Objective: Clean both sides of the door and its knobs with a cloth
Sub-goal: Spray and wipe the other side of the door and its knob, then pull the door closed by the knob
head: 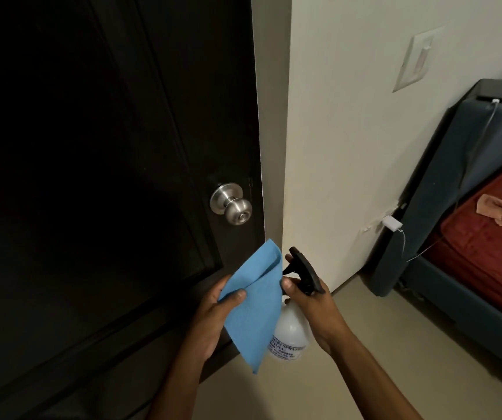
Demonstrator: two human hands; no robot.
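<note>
A dark panelled door (pixel 107 147) fills the left of the view, closed against its frame. Its round silver knob (pixel 234 207) sits near the door's right edge. Below the knob, my left hand (pixel 213 316) holds a folded blue cloth (pixel 252 304), thumb pressed on its front. My right hand (pixel 316 307) grips a white spray bottle (pixel 290 331) by its black trigger head (pixel 304 272), whose nozzle points left at the cloth from very close. The cloth hides part of the bottle.
A cream wall (pixel 349 147) with a switch plate (pixel 416 59) stands right of the door. Farther right is a blue bed frame (pixel 443 207) with a red mattress (pixel 492 237), a tan rag (pixel 501 210), and a white charger (pixel 392 222) with its cable. Beige floor lies below.
</note>
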